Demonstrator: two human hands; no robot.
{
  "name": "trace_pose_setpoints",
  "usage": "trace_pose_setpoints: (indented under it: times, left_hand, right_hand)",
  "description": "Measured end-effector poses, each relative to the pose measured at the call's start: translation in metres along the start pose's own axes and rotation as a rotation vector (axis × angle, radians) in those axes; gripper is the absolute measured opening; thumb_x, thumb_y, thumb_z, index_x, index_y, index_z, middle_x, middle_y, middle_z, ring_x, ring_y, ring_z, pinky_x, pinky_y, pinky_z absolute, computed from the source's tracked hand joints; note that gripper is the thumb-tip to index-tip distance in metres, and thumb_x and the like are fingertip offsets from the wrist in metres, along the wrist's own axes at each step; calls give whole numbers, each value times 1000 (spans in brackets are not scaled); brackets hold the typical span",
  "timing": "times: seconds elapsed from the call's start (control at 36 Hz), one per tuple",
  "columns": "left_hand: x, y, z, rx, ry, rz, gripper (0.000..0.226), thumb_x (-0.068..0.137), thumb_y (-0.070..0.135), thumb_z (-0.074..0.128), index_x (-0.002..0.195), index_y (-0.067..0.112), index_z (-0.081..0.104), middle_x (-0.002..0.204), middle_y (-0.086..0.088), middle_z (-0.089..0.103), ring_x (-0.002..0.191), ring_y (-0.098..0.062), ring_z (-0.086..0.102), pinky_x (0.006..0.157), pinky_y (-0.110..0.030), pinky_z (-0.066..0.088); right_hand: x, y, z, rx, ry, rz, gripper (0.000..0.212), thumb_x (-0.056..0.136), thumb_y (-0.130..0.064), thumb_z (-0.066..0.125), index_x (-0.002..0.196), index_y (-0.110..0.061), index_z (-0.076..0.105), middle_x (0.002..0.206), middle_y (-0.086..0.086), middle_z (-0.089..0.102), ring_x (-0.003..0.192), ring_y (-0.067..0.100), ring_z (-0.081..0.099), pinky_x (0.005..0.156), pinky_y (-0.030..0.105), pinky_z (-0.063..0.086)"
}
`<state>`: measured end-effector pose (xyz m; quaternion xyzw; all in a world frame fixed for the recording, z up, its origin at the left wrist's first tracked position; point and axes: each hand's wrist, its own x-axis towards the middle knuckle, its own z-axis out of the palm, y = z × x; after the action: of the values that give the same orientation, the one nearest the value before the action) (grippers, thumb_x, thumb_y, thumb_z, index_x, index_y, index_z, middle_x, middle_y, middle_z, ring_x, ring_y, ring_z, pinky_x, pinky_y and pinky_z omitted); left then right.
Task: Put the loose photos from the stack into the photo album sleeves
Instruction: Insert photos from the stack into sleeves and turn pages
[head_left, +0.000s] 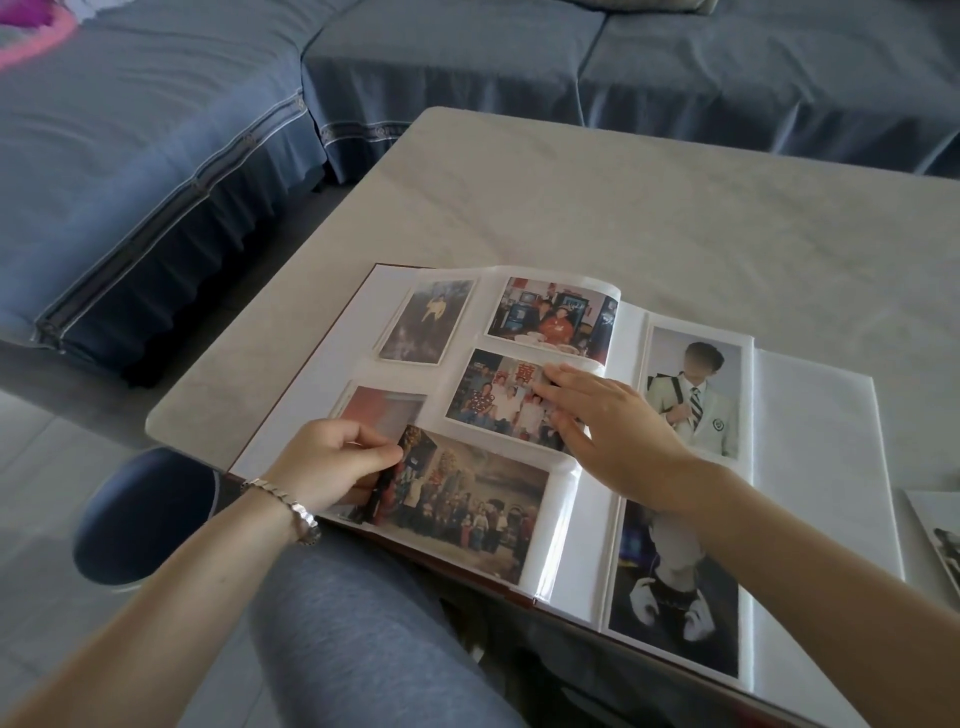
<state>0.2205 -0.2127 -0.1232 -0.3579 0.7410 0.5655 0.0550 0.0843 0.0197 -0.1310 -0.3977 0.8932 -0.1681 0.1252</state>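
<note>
Group photo (467, 512) edge in left grip (332, 462)

seven photos (553, 319) are counted in one album (815, 441), with one loose photo (940, 530), one bracelet (291, 506), one table (623, 208) and one sofa (467, 62).

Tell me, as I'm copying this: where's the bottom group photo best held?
Grip the group photo by its left short edge, from the left, where the left hand pinches it: it lies flat and the rest seems under the sleeve.
</note>
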Motion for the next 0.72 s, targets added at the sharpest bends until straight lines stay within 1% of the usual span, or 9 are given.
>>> trace_pose_setpoints:
  times: [0.11, 0.19, 0.28, 0.33, 0.44, 0.47, 0.56, 0.67, 0.72]
  left_hand:
    - [-7, 3, 16, -3, 9, 18, 10, 84, 6, 65, 74, 4, 65, 48, 3, 61, 41, -4, 55, 38, -14, 41]
    - [-11, 6, 21, -48, 15, -5, 15, 83, 17, 68, 76, 5, 64, 61, 0, 67, 55, -10, 63, 43, -16, 44]
    - [-15, 11, 18, 125, 24, 36, 24, 68, 23, 81, 81, 12, 64, 71, 5, 70, 67, -9, 65, 52, -15, 48]
    - [-18, 13, 19, 211, 23, 41, 34, 60, 18, 86, 85, 16, 63, 75, 3, 71, 70, -10, 67, 59, -22, 52]
    - [-21, 18, 22, 164, 75, 22, 36, 58, 11, 87, 85, 16, 63, 64, 0, 68, 45, -6, 62, 35, -17, 42]
    - [-20, 18, 22, 152, 83, 20, 35, 58, 11, 87, 85, 17, 64, 63, 0, 68, 48, -8, 63, 36, -18, 41]
    - [-21, 17, 20, 155, 97, 15, 32, 59, 18, 86, 85, 22, 66, 69, -2, 71, 67, -16, 65, 56, -23, 45]
    - [-26, 18, 21, 146, 108, 50, 27, 61, 17, 85, 82, 20, 67, 68, -5, 72, 73, -23, 68, 72, -36, 54]
    - [-29, 20, 21, 130, 110, 65, 25, 62, 15, 84, 80, 19, 68, 65, -6, 71, 68, -24, 68, 74, -41, 56]
  right_hand:
    - [0, 0, -1, 2, -6, -5, 44, 101, -30, 30, 145, -28, 30, 153, -10, 24, 141, 4, 15, 110, 20, 4]
    - [-1, 1, -1, -2, -14, -6, 44, 101, -30, 30, 145, -29, 28, 153, -11, 22, 141, 3, 14, 106, 17, 1]
    - [-1, 2, -1, -4, -17, -6, 44, 101, -31, 29, 145, -29, 28, 154, -11, 22, 141, 3, 13, 108, 18, 2]
    - [0, 2, -1, 0, -16, -5, 44, 101, -30, 30, 145, -29, 28, 154, -10, 22, 141, 3, 14, 108, 19, 2]
    - [-1, 3, -1, 24, -20, -2, 44, 101, -31, 31, 145, -29, 29, 153, -11, 23, 141, 3, 14, 109, 20, 4]
    - [-1, 3, 0, 28, -16, -3, 44, 101, -31, 31, 145, -29, 29, 153, -11, 23, 141, 3, 14, 109, 20, 3]
    - [-1, 4, 0, 43, 0, -7, 44, 101, -31, 32, 144, -30, 30, 153, -11, 24, 141, 3, 15, 106, 18, 2]
    - [-2, 6, -1, 64, -3, -10, 44, 100, -32, 33, 144, -31, 31, 153, -12, 24, 140, 5, 18, 106, 19, 4]
    - [-1, 7, -2, 81, -9, -15, 44, 100, -32, 35, 143, -31, 32, 152, -12, 25, 140, 6, 19, 106, 20, 7]
